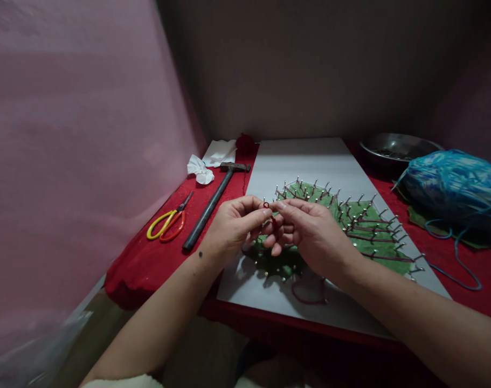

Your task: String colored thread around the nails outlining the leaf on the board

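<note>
While you look down at the surface (140, 264) with its red cover, the first things on the left are the scissors (167, 223), lying flat, and just beside them the hammer (213, 207). They lie near the white board but apart from it, likely so they are easy to grab and not in the way. Behind the hammer head sit a scrunched tissue (200, 171) and a ball of red yarn (245, 143). Next comes your left hand (231, 226), held up over the near part of the white board (310, 161). Its thumb and first finger pinch a thin red thread (266, 205), which makes a tiny loop there. Your right hand (313, 234) meets it, fingertip to fingertip, and pinches the same thread from the other side. Both hands hold it, I think, because the thread is too thin and floppy for one hand to keep in shape. More thread curls on the board below your right hand. Under and past your hands lies a green shape (374, 240) ringed with nails (352, 207) that stand up, some with dark thread strung between them. Far right are a metal bowl (394, 148) and a bundle of blue yarn (455, 183), apart from the board.
</note>
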Demonstrator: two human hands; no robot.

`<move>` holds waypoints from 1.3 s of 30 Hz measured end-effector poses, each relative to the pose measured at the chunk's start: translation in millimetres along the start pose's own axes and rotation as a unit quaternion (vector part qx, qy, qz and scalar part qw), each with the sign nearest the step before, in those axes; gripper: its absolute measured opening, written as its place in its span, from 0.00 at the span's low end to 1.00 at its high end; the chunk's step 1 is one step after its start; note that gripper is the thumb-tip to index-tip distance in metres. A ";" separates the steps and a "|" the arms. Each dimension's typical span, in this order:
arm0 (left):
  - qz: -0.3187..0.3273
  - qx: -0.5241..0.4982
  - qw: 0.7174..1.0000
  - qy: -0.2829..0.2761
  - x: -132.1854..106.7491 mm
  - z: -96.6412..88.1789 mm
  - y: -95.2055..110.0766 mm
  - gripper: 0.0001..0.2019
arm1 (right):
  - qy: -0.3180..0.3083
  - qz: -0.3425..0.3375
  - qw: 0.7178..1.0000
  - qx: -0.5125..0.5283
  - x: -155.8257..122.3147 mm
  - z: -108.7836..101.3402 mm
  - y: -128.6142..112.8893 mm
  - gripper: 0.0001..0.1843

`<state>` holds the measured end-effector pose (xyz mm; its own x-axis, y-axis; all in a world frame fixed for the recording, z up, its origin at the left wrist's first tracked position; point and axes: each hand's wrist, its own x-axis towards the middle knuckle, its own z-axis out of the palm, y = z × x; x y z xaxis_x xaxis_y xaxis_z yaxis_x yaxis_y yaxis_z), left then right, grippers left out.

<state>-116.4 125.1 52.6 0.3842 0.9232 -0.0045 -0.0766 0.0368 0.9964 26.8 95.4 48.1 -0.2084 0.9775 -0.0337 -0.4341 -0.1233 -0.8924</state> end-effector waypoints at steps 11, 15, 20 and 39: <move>0.025 -0.008 1.000 0.015 -0.6 0.8 0.9 0.09 | -0.012 0.037 0.999 0.011 3.7 -5.8 1.5 0.08; 0.015 -0.014 1.000 0.009 -1.0 0.2 -0.2 0.10 | -0.021 0.057 0.998 0.031 3.3 -4.7 -0.5 0.07; 0.004 -0.017 1.000 -0.009 -0.4 -1.6 -1.4 0.10 | -0.031 0.056 0.996 0.055 3.9 -3.9 -0.9 0.05; 0.022 0.003 1.000 -0.004 -1.1 -1.5 1.1 0.07 | -0.042 0.048 0.997 0.031 3.3 -3.4 3.3 0.09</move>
<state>-118.3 124.7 53.6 0.3872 0.9212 0.0394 -0.0884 -0.0054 0.9961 27.6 98.8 43.5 -0.3240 0.9429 -0.0779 -0.4619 -0.2295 -0.8567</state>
